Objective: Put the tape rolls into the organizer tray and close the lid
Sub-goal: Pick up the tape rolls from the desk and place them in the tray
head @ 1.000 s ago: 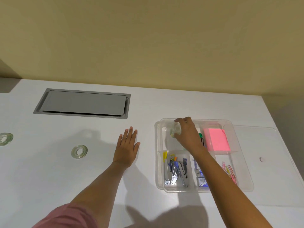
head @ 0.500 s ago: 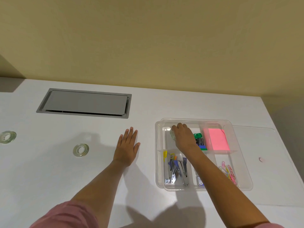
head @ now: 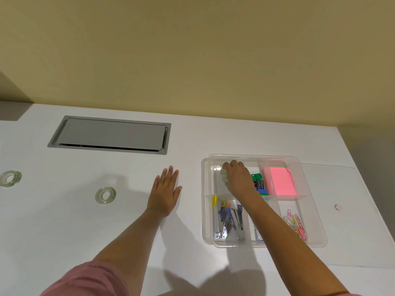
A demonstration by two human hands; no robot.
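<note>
A clear plastic organizer tray (head: 207, 210) sits on the white table at the right. My right hand (head: 238, 178) is down inside its back-left compartment, closed around a clear tape roll (head: 223, 175) that shows at my fingers. My left hand (head: 165, 192) lies flat on the table left of the tray, fingers spread, holding nothing. Two more clear tape rolls lie on the table: one (head: 105, 195) left of my left hand, another (head: 10, 178) near the left edge. The tray's clear lid (head: 350, 221) lies flat on the table just right of the tray.
The tray holds pink sticky notes (head: 282, 181), binder clips (head: 257, 182), staplers (head: 228, 221) and coloured paper clips (head: 296, 226). A grey hatch (head: 109, 135) is set into the table at the back. The table's right edge runs close to the lid.
My right hand has lowered the tape roll from above the tray down into the back-left compartment. My left hand has stayed flat in place.
</note>
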